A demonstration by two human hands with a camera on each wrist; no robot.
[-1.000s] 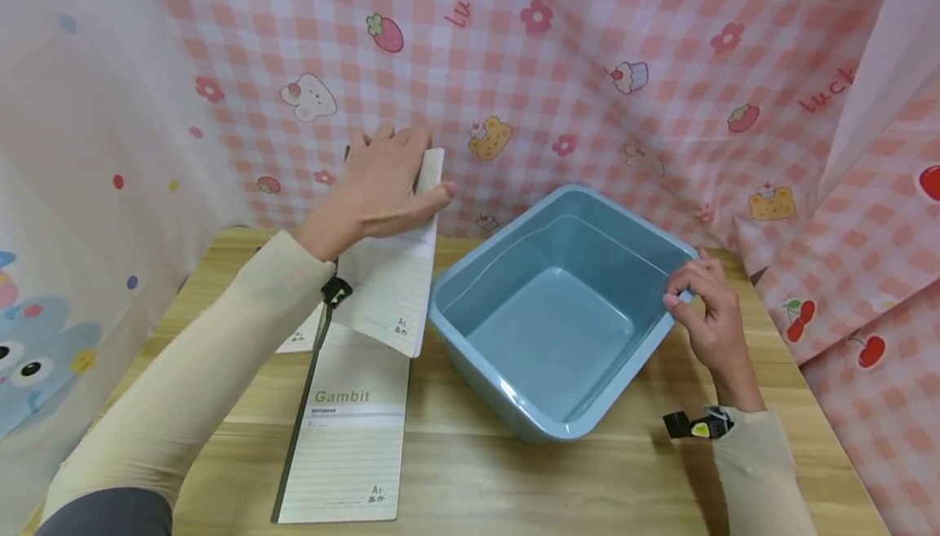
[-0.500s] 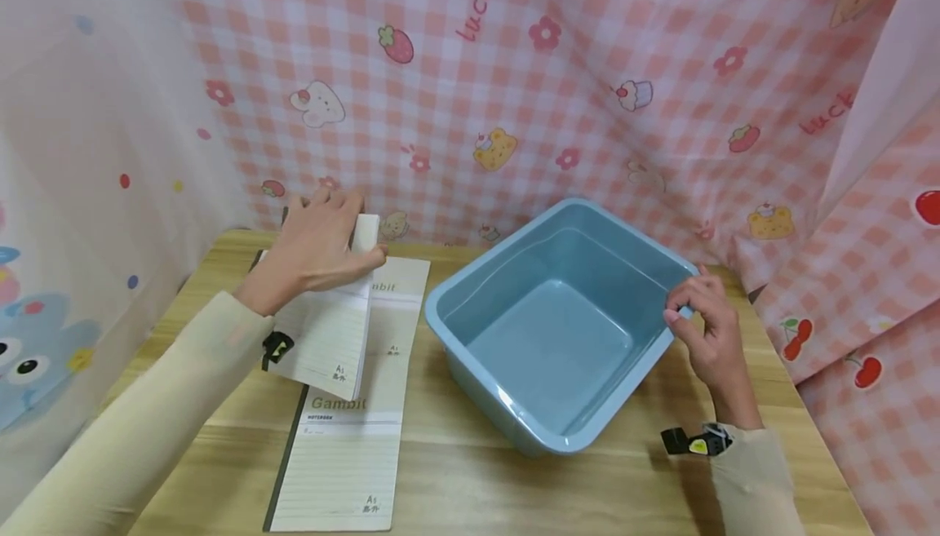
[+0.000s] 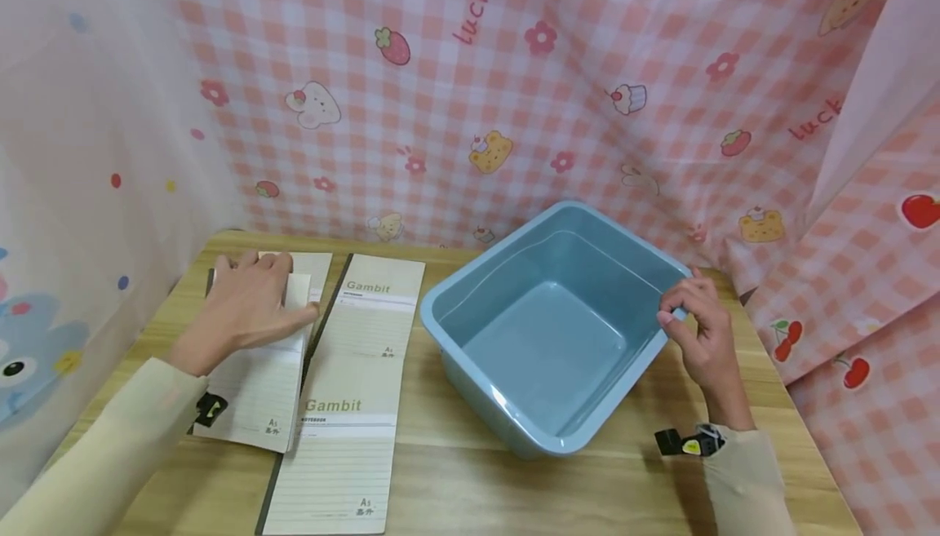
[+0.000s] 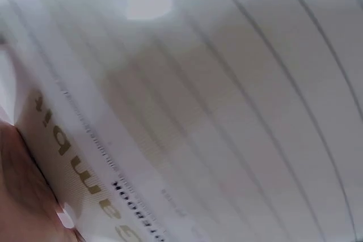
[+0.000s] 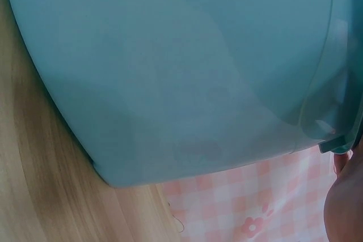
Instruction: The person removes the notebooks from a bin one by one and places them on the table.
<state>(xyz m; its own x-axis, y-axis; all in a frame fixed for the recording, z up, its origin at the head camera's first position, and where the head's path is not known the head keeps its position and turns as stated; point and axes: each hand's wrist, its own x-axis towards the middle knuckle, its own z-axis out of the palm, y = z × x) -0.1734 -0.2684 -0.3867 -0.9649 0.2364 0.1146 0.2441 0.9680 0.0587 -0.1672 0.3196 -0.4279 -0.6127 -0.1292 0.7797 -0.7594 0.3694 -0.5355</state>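
My left hand point(image 3: 250, 307) grips a pale Gambit notebook point(image 3: 246, 401) from above, fingers over its far part and thumb out toward the right. In the left wrist view the cover point(image 4: 227, 94) fills most of the picture, with part of the hand at the lower left edge. Behind the held notebook another notebook point(image 3: 314, 265) shows partly. To its right lie a far Gambit notebook point(image 3: 378, 316) and a near one point(image 3: 330, 471), end to end. My right hand point(image 3: 701, 332) pinches the right rim of a blue-grey plastic basin point(image 3: 477, 389), whose inside is bare.
The wooden table point(image 3: 470, 487) carries everything. A pink checked curtain point(image 3: 441, 112) hangs right behind its far edge, and a white printed curtain point(image 3: 95, 128) stands along the left. Beneath the basin wall point(image 5: 170, 83), table and curtain show in the right wrist view.
My left hand has brought the notebook leftward and down from above the far notebook, which now shows fully. The right hand keeps its grip on the basin rim.
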